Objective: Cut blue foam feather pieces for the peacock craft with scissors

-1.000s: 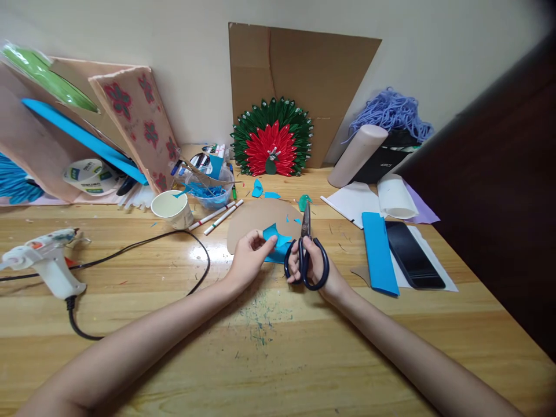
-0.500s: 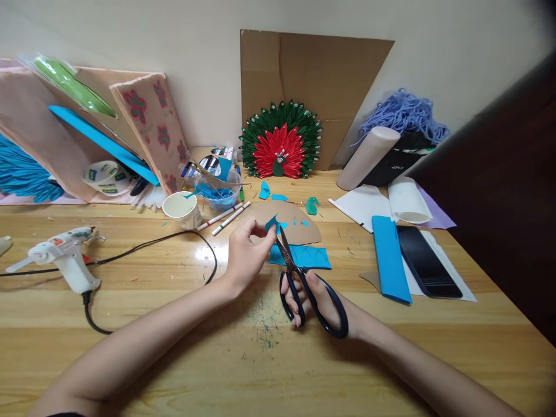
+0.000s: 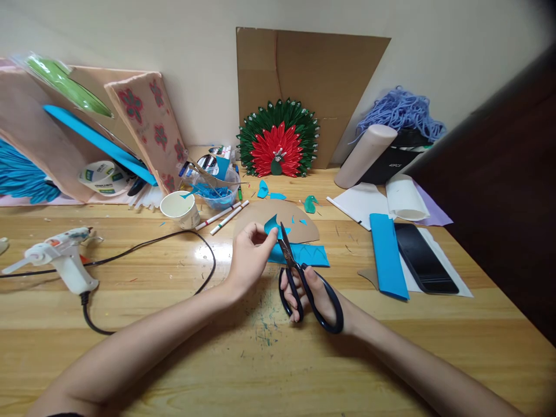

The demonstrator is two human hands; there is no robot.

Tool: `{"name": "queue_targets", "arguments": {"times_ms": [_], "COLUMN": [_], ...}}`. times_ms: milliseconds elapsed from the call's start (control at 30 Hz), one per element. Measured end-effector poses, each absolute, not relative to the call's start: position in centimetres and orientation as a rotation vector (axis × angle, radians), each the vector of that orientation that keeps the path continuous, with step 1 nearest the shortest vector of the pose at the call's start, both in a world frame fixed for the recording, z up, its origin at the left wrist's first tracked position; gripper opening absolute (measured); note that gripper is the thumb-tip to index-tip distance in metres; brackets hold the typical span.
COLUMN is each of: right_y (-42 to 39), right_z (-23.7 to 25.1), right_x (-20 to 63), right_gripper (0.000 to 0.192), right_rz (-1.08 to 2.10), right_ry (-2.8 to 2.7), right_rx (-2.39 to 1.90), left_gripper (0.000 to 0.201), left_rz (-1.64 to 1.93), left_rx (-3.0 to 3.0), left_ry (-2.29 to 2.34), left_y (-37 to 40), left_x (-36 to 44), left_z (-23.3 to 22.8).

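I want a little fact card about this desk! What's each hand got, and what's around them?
Left hand: pinching a small blue piece
Right hand: holding black-handled scissors, blades apart at the small blue piece
Close to the hands: marked blue strip and rounded cardboard
At the back: red-and-green peacock before a cardboard sheet
Left side: white glue gun, paper cup
Right side: black phone beside another blue strip

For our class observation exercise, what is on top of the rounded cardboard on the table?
Small blue scraps lie on the rounded cardboard. The left hand, held blue piece and scissors hide part of it; whatever lies beneath them cannot be seen.
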State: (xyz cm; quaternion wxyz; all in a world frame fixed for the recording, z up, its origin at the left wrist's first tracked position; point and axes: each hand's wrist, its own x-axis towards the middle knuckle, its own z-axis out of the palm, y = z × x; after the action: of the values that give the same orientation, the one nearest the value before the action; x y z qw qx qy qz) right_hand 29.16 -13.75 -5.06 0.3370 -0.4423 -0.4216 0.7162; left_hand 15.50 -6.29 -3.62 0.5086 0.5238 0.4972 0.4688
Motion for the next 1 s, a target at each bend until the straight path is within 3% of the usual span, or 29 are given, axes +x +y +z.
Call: {"name": "queue_targets", "arguments": {"times_ms": [1000], "right_y": [-13.85], "right_z": [-4.30], "right_x": [28.37], "right_gripper": [0.078], "right_rz": [1.859], "right_ry": [-1.084], "right_rx": [-1.247], "left_gripper": [0.029], "left_rz": [1.082], "left_rx": [1.181], "left_ry": [1.196], "left_y": [-6.41], "left_x": [15.65], "left_z": [-3.49]}}
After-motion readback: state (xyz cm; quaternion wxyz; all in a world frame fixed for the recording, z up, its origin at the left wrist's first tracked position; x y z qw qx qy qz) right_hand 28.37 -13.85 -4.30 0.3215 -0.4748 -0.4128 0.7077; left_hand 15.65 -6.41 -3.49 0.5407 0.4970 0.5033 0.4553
